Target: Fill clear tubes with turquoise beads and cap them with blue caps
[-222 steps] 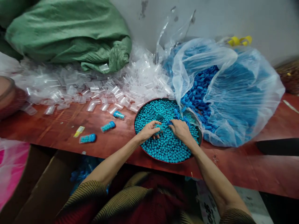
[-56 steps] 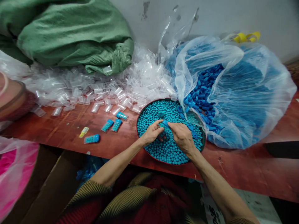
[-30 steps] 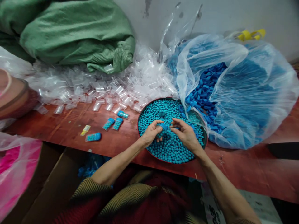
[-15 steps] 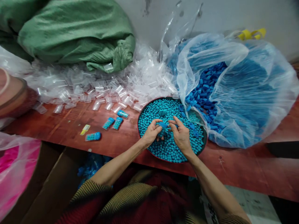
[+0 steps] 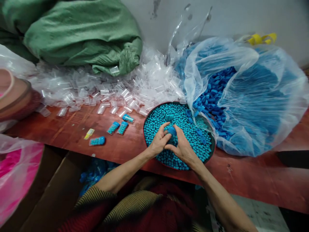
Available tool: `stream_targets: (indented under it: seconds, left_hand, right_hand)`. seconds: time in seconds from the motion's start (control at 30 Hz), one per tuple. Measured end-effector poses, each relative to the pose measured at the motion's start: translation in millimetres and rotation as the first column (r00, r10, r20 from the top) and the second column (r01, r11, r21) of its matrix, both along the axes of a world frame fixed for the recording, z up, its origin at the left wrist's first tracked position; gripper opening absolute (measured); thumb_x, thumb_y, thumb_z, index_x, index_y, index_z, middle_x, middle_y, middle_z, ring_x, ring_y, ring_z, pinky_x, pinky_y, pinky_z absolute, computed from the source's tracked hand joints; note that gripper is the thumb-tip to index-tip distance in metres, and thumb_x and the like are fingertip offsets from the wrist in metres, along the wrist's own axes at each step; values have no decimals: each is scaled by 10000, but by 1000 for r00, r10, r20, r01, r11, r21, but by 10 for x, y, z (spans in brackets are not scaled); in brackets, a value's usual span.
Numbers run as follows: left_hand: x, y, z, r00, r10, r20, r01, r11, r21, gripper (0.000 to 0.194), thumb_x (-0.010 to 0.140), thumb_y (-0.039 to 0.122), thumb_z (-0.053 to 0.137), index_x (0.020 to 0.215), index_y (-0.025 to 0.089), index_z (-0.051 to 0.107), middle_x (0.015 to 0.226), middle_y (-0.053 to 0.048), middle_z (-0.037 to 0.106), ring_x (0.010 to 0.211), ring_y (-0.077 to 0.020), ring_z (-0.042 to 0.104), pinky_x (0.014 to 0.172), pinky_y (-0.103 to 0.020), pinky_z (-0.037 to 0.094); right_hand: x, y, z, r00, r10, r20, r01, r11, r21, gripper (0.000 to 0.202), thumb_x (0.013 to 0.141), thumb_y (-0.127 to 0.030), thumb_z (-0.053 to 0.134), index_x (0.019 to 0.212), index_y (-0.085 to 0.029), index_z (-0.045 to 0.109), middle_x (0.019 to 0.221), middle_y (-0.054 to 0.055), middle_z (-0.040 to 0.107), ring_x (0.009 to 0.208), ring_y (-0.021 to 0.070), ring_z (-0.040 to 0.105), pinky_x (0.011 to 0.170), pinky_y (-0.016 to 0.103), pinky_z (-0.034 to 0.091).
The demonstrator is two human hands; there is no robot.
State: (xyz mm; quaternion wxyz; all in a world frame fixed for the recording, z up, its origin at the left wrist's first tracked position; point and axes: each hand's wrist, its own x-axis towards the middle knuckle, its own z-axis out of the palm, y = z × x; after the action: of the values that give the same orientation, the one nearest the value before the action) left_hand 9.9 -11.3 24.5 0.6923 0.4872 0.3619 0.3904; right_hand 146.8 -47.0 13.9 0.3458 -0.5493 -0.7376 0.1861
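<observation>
Over a round tray (image 5: 211,151) full of small turquoise balls (image 5: 178,112), my left hand (image 5: 158,141) pinches a small clear vial, mostly hidden by the fingers. A round blue cap (image 5: 172,130) sits at the vial's top. My right hand (image 5: 184,146) curves around from the other side, its index finger against the cap and its thumb low, close to the left hand. Several loose blue caps (image 5: 202,138) lie on the balls at the tray's right. Left of the tray, several filled vials with blue caps (image 5: 113,128) lie on the red table (image 5: 125,145).
Empty clear vials (image 5: 103,87) heap along the wall beneath a green sack (image 5: 82,35). A translucent bag (image 5: 263,106) of blue caps rests against the tray's right. A yellow-and-white label (image 5: 89,133) lies on the table. Pink pieces in a bag (image 5: 19,170) stand lower left.
My right hand has moved in to the left hand, and its index finger now meets the blue cap. The cap, tilted up before, now shows as a round top on the vial.
</observation>
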Motion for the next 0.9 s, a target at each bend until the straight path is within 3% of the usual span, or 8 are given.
stream_targets:
  seconds: [0.1,0.23,0.37,0.53,0.63,0.73,0.83,0.9]
  left_hand:
    - [-5,-23,39,999,-32,-22,32,999,24,541,807,336,552,1310,219,389,863,2,555,652,-99,484,627,-233,436]
    - [11,-62,70,999,-45,-4,46,995,84,430,769,301,589,1166,180,476,928,-19,562,824,-141,526,781,-267,439]
    - [50,-134,92,1000,-9,6,9,1000,6,315,772,291,569,1048,184,461,795,12,530,702,-108,504,671,-230,427]
    - [91,-191,100,999,25,-19,-27,998,-61,249,780,302,535,991,201,448,690,44,473,560,-80,436,539,-201,370]
    - [98,-174,65,996,51,-68,-49,998,24,196,788,269,515,965,201,464,726,27,487,628,-97,459,592,-218,387]
    - [47,-132,39,984,68,-167,-42,987,153,158,825,253,471,976,208,478,761,15,489,688,-118,470,658,-251,402]
    - [-160,-66,69,942,117,-315,-24,958,285,191,861,259,437,1039,215,492,784,15,488,700,-123,457,689,-267,406]
    - [-415,-5,104,896,188,-402,-47,941,336,228,861,273,450,1076,216,499,818,13,511,714,-125,466,697,-267,416]
  right_hand:
    - [2,-17,-9,988,14,151,-23,998,59,916,728,-454,681,1434,-150,183,1316,228,449,1193,359,499,885,515,496]
    - [-24,-29,38,975,-79,209,56,992,112,716,771,-413,604,1352,-130,297,1062,178,587,840,296,651,607,397,549]
    - [-73,-69,86,971,-112,212,78,983,164,591,734,-399,594,1223,-125,406,936,135,604,675,249,638,500,339,510]
    - [-100,-88,23,976,-117,183,74,971,227,622,731,-430,590,1238,-134,382,917,121,595,683,241,627,499,329,505]
    - [-147,-96,-51,972,-159,173,113,962,249,667,740,-443,585,1272,-114,353,945,148,589,733,275,632,525,370,522]
    - [-213,-106,-40,972,-163,167,136,977,163,694,759,-422,586,1322,-119,317,996,164,588,780,291,640,542,387,531]
    - [-216,-64,55,973,-3,231,-3,1000,25,753,779,-415,593,1394,-139,258,1141,187,562,866,296,646,583,390,544]
    - [-150,37,104,949,128,287,-128,992,-19,740,794,-409,594,1413,-165,270,1239,179,529,974,301,626,675,402,552]
